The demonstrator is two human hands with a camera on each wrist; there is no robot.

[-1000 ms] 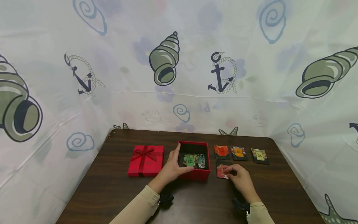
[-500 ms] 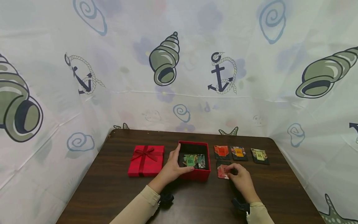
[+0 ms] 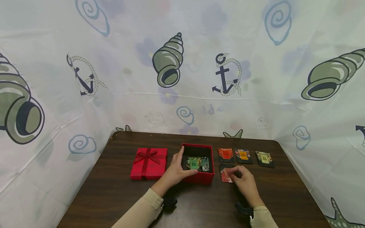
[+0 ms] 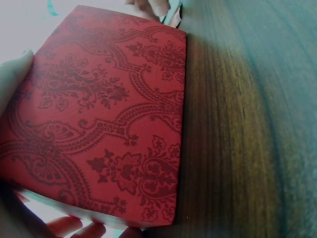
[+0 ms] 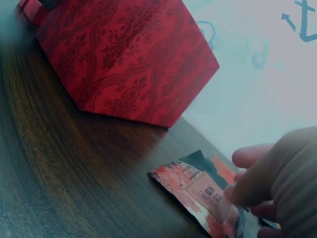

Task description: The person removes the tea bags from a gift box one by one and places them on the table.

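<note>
My left hand (image 3: 177, 169) grips the near left corner of an open red gift box (image 3: 203, 179), thumb over the front rim and fingers along the left wall. Dark red scrollwork covers the box wall (image 4: 99, 109) in the left wrist view. Inside lie small sachets (image 3: 196, 163), one with a green label. To the right of the box, my right hand (image 3: 247, 183) pinches the right edge of a flat red sachet (image 3: 225, 174) lying on the table. Its thumb rests on the printed label (image 5: 210, 196) in the right wrist view; the far fingertips are partly hidden.
A red lid (image 3: 149, 164) with a ribbon bow lies left of the box. Behind the right hand lie an orange-red sachet (image 3: 225, 154), an orange-yellow sachet (image 3: 243, 155) and a yellow-green sachet (image 3: 265, 158). A patterned curtain (image 3: 199, 117) stands behind the dark wooden table (image 3: 199, 209).
The red sachet shifts slightly, first right and then back left, along with my right hand. My left hand and the box stay still.
</note>
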